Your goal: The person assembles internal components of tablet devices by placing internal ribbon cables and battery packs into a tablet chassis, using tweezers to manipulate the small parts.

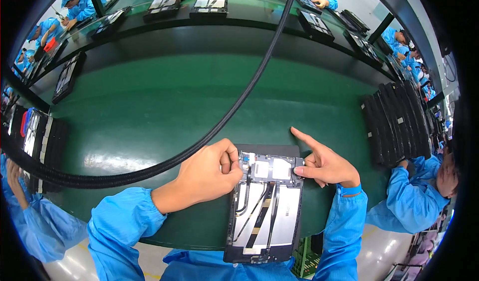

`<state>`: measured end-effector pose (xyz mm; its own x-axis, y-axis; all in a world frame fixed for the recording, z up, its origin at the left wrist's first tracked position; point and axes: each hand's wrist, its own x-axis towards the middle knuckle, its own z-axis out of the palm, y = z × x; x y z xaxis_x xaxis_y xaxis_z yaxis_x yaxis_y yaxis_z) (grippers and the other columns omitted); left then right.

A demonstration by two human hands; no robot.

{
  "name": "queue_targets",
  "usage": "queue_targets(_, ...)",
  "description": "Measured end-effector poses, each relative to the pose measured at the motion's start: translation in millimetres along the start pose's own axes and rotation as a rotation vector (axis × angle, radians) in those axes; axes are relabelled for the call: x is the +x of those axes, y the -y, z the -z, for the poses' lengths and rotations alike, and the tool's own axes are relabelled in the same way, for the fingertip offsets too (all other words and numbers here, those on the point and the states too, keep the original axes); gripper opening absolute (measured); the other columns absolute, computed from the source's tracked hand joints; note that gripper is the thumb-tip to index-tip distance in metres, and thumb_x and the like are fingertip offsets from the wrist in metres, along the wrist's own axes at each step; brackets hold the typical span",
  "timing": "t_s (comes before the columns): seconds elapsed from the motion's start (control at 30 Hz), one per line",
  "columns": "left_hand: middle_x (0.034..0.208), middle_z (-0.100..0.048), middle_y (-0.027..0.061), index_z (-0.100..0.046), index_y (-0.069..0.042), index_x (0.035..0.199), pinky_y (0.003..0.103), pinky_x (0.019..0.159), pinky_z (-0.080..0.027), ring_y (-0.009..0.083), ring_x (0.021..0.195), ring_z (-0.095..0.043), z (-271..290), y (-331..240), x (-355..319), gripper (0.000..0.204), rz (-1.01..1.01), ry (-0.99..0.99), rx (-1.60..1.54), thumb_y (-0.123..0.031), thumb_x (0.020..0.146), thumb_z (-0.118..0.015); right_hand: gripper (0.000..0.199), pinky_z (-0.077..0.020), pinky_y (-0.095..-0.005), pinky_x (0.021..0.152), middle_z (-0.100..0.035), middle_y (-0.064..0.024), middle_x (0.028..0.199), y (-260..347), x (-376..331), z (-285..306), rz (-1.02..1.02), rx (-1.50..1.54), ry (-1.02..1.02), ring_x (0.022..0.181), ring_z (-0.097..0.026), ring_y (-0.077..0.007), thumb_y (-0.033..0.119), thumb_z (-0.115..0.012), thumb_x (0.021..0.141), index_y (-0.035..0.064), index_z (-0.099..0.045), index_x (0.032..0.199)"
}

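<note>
Open green counter [164, 106] beyond the opened tablet [264, 206], black cable [239, 94] slung diagonally above it, stacked black trays [399, 121] blocking the right.

The tablet [263, 206] lies on the table [164, 116] at the near edge, right in front of me. My left hand [209, 174] is on its top left corner. My right hand [327, 164] is on its top right corner. A stack of trays [399, 124] sits at the right edge. A cable [234, 104] hangs across above the table.
</note>
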<state>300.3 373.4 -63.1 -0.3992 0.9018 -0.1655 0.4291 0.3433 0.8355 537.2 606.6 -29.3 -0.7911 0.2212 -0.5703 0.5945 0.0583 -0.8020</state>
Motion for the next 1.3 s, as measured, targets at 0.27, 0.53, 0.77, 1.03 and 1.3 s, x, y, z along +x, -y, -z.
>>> queue_targets(0.27,0.072,-0.068,0.0018,-0.066,-0.006,0.101,0.029,0.058,-0.046,0.0105,0.064,-0.064,-8,18,0,0.018,-0.068,-0.006,-0.205,-0.009,0.09,-0.08,0.074,-0.03,-0.0214,0.06,-0.045,0.0085,0.071,-10,16,-17,0.398,0.034,-0.518,0.064,-0.039,-0.001,0.004,-0.075,0.101,0.0074,-0.046,0.17)
queue_targets(0.53,0.079,-0.07,0.0045,-0.06,0.001,0.104,0.029,0.049,-0.047,0.0139,0.058,-0.06,-16,20,-6,0.022,-0.885,-0.296,-0.351,-0.002,0.094,-0.079,0.03,-0.047,-0.038,0.082,-0.069,-0.0034,0.087,39,14,-78,0.833,-0.52,-0.286,0.088,-0.058,-0.0259,0.024,-0.093,0.079,0.0073,-0.086,0.103)
queue_targets(0.77,0.078,-0.07,0.0066,-0.061,0.002,0.107,0.027,0.048,-0.043,0.0118,0.056,-0.058,-26,11,-35,0.021,-0.691,-0.273,-0.594,0.0,0.095,-0.078,0.008,-0.0485,-0.0405,0.091,-0.071,-0.0033,0.099,23,26,-105,0.844,-0.18,0.016,0.097,-0.06,-0.0289,0.011,-0.089,0.088,0.0111,-0.086,0.095)
queue_targets(1.03,0.093,-0.078,0.0109,-0.067,-0.014,0.088,0.027,0.054,-0.034,0.0155,0.065,-0.06,1,42,-54,0.009,-1.597,-0.01,0.21,-0.019,0.091,-0.075,0.011,-0.0417,-0.0454,0.094,-0.065,-0.001,0.095,14,24,-108,0.778,-0.398,-0.126,0.103,-0.056,-0.0296,0.004,-0.087,0.082,0.0129,-0.082,0.088)
queue_targets(1.3,0.098,-0.079,0.0081,-0.071,-0.009,0.091,0.027,0.059,-0.038,0.0154,0.074,-0.063,12,43,-63,0.012,-1.589,0.02,0.453,-0.021,0.092,-0.068,0.02,-0.0414,-0.0454,0.094,-0.064,-0.0015,0.095,13,27,-117,0.831,-0.422,-0.196,0.105,-0.057,-0.029,0.0,-0.086,0.077,0.0122,-0.082,0.092)
